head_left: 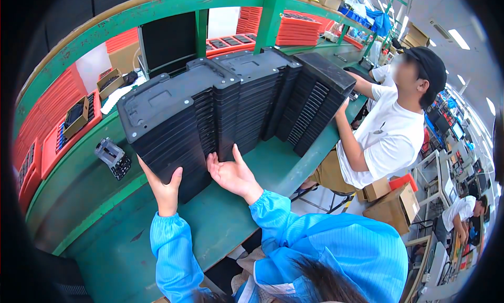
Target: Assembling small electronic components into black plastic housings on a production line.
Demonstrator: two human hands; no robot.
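Two bare hands at a stack of black trays. The near stack (168, 130), taken here as the landmark, stood on the green bench (226, 214). The left hand (165, 188) was at its lower left corner, spread wide, the thumb standing apart from the fingers and lying against the front face; the fingers were partly hidden, and their full contact could not be told. The right hand (234, 174) was at the lower right edge of the stack, palm turned up, thumb raised and well apart, fingers loosely bent with their tips close against the trays; whether it bore any weight could not be told. Further black stacks (252, 109) stood to the right of the landmark stack. A small grey device (112, 157) lay to its left, with red trays (73, 119) beyond. A co-worker in a white shirt (394, 124) was well to its right.
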